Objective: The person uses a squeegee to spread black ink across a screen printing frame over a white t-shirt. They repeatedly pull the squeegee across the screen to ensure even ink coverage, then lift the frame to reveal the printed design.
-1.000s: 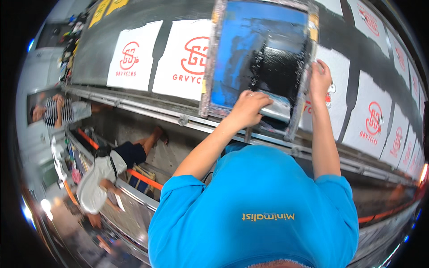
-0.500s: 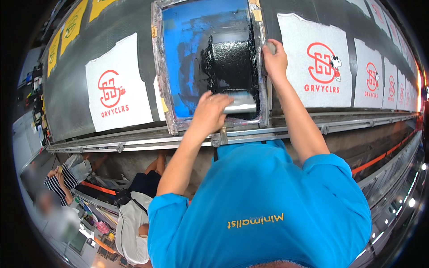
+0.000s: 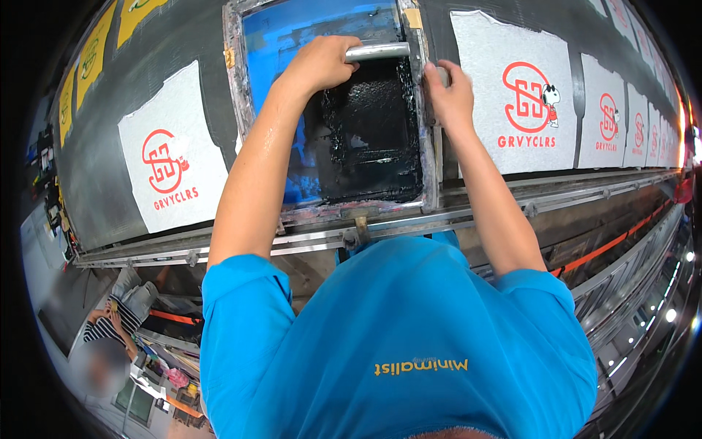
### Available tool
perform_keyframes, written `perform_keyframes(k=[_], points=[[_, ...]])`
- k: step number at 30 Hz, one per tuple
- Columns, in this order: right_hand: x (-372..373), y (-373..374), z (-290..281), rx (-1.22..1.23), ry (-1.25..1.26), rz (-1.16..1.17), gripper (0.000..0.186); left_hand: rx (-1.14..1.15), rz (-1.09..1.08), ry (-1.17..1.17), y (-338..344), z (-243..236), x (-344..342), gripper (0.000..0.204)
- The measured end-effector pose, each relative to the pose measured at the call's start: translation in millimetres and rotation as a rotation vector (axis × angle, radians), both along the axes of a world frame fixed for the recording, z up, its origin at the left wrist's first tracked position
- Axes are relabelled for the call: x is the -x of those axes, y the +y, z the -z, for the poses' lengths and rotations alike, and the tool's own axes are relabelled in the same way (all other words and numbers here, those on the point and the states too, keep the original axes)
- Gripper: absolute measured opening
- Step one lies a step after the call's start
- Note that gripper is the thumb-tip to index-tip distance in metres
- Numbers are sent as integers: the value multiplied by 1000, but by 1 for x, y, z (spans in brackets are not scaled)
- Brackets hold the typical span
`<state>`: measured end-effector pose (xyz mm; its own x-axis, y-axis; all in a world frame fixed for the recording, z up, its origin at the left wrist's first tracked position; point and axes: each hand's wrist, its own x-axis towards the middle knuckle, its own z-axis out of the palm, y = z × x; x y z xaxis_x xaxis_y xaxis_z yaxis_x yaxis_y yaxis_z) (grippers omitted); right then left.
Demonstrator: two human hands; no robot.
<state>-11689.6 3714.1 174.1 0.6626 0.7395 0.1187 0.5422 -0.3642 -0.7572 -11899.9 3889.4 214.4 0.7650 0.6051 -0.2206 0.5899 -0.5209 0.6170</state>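
Observation:
A screen-printing frame (image 3: 232, 69) with blue mesh (image 3: 265, 36) lies in front of me. Thick black ink (image 3: 369, 99) coats the right half of the mesh. My left hand (image 3: 327, 61) is closed round one end of a squeegee (image 3: 382, 51) with a silver metal handle, at the far part of the inked area. Its blade is hidden from above. At the frame's right edge, my right hand (image 3: 453, 95) has its fingers curled round a grey rounded grip (image 3: 442, 76). Whatever lies under the frame cannot be seen.
Light grey shirt pieces with red prints lie left (image 3: 201, 113) and right (image 3: 475, 73) on the dark printing table (image 3: 201, 36). Yellow pieces (image 3: 91, 55) are at far left. A metal rail (image 3: 292, 238) runs along the near edge. A person in stripes (image 3: 117, 322) is at lower left.
My left hand has moved the squeegee from the near end of the frame to its far part. My right hand stays on the grip. The person in grey nearby has left the view.

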Motion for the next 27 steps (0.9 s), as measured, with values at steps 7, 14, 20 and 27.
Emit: perform_keyframes(k=[7,14,20,27], points=[[15,88,-59,309,-363,-740,33,-85,-41,131,6,-2,-8,26],[34,29,-37,164,-482,-776,17,-217,-117,70,-70,10,11,20],[76,-92,-49,137,-400,-787,25,-145,-93,-22,-187,1,56,28],[29,13,-71,215,-435,-837,22,45,-28,125,-69,-23,17,25]])
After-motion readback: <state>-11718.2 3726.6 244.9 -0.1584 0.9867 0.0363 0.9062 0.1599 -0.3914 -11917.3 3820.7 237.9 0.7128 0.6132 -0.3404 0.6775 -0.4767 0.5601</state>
